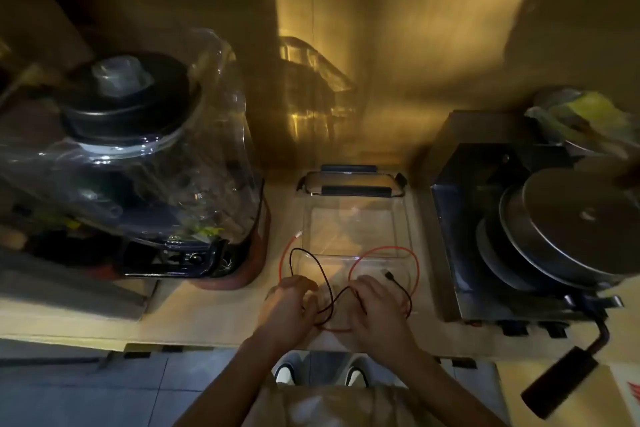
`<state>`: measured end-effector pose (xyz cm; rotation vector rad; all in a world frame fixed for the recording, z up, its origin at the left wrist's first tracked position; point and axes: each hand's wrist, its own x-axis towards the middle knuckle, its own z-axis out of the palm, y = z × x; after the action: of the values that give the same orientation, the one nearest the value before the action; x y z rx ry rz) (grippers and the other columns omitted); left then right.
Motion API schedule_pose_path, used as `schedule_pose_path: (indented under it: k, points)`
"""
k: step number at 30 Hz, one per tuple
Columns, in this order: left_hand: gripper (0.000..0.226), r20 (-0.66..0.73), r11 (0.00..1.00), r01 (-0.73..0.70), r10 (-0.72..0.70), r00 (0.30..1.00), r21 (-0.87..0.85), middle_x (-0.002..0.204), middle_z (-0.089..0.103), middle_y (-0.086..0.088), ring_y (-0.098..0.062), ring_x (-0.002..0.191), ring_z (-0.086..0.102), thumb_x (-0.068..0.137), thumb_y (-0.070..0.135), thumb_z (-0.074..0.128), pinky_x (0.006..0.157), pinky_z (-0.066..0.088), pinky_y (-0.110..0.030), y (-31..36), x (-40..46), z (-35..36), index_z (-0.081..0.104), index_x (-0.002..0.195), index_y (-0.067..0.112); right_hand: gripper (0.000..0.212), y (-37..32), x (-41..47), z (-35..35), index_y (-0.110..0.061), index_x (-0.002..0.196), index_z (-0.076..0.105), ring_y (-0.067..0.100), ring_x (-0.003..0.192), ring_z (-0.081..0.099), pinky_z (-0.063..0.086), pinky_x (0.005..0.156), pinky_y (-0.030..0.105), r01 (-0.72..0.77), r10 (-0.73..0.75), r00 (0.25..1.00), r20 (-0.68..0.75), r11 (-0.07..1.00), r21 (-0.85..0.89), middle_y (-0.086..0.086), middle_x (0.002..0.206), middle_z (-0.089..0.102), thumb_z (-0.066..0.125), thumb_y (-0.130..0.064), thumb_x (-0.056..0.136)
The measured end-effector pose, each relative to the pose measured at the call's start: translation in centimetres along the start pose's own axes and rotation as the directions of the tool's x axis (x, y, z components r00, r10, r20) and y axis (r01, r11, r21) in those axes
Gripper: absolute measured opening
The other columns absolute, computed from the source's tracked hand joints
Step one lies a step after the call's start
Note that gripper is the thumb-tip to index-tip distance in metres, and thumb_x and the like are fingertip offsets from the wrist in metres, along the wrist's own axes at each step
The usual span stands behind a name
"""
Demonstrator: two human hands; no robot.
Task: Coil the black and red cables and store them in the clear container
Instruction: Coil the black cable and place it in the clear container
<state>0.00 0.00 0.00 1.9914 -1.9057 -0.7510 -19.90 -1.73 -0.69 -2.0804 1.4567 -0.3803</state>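
Surface: I see a dim, yellow-lit wooden counter (194, 315) against a panelled wall.
Blender: large, plastic-wrapped blender (138, 156) at 9 o'clock.
Appliance: metal appliance (519, 218) with stacked pans at 3 o'clock.
Clear container (353, 236): centre, open, its lid (351, 184) at 12 o'clock behind it.
Left hand (287, 308): at 6 o'clock, fingers curled round both cables.
Right hand (377, 312): just beside it, fingers bent over the cables; I cannot tell whether it grips them.
Red cable (384, 250): looped loosely over the container's near edge.
Black cable (308, 253): looped between the hands, plug end at 3 o'clock of the right hand.
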Motion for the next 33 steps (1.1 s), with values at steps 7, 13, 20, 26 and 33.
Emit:
schedule_pose_path:
  k: [7, 13, 20, 26, 33]
  points:
    - [0.030, 0.105, 1.000, -0.014, 0.012, 0.994, 0.020, 0.112, 0.068, 0.004, -0.016, 0.105, 0.061, 0.086, 0.030, 0.048, 0.089, 0.047, -0.031, -0.7, 0.9, 0.5, 0.067, 0.108, 0.024, 0.032, 0.3, 0.5, 1.4, -0.016, 0.116, 0.061, 0.016, 0.099, 0.057, 0.048, 0.087, 0.031, 0.007, -0.005, 0.995, 0.101, 1.000, -0.026, 0.000, 0.111, 0.059, 0.047, -0.026, 0.089]
    - [0.027, 0.193, 0.998, -0.054, 0.049, 0.980, 0.019, 0.111, 0.066, -0.001, -0.019, 0.104, 0.061, 0.089, 0.027, 0.049, 0.089, 0.047, -0.031, -0.5, 0.4, 1.3, 0.068, 0.105, 0.018, 0.027, 0.6, 0.6, 2.2, -0.035, 0.095, 0.062, 0.012, 0.087, 0.057, 0.045, 0.073, 0.028, -0.133, 0.095, 0.939, 0.331, 0.987, 0.095, -0.004, 0.095, 0.061, 0.038, -0.037, 0.082]
    - [0.025, 0.305, 0.999, -0.024, 0.038, 0.952, -0.048, 0.103, 0.069, -0.001, -0.020, 0.095, 0.063, 0.086, 0.035, 0.049, 0.077, 0.050, -0.031, -0.7, 0.8, 1.8, 0.068, 0.097, 0.022, 0.031, 0.0, 1.7, 3.2, -0.034, 0.074, 0.070, -0.009, 0.068, 0.060, 0.046, 0.066, 0.014, -0.459, 0.248, 0.841, 0.480, 0.796, 0.394, -0.019, 0.069, 0.069, 0.063, -0.008, 0.090]
    - [0.017, 0.289, 0.991, -0.070, 0.101, 0.952, -0.114, 0.092, 0.067, -0.006, -0.020, 0.085, 0.061, 0.087, 0.025, 0.054, 0.071, 0.046, -0.031, -1.2, 1.1, 1.8, 0.065, 0.092, 0.013, 0.039, 0.3, 2.2, 2.8, -0.021, 0.075, 0.080, 0.011, 0.070, 0.061, 0.042, 0.059, 0.023, -0.618, 0.366, 0.786, 0.499, 0.510, 0.598, -0.005, 0.071, 0.069, 0.055, 0.003, 0.092]
    - [0.009, 0.254, 0.971, -0.045, 0.105, 0.961, -0.233, 0.082, 0.066, 0.007, -0.004, 0.072, 0.061, 0.085, 0.032, 0.057, 0.066, 0.050, -0.030, -0.6, 1.3, 1.5, 0.062, 0.087, 0.025, 0.022, -1.8, 2.5, -0.1, 0.006, 0.100, 0.073, 0.014, 0.065, 0.070, 0.051, 0.053, 0.021, -0.637, 0.324, 0.764, 0.558, 0.234, 0.735, 0.014, 0.080, 0.075, 0.053, -0.003, 0.096]
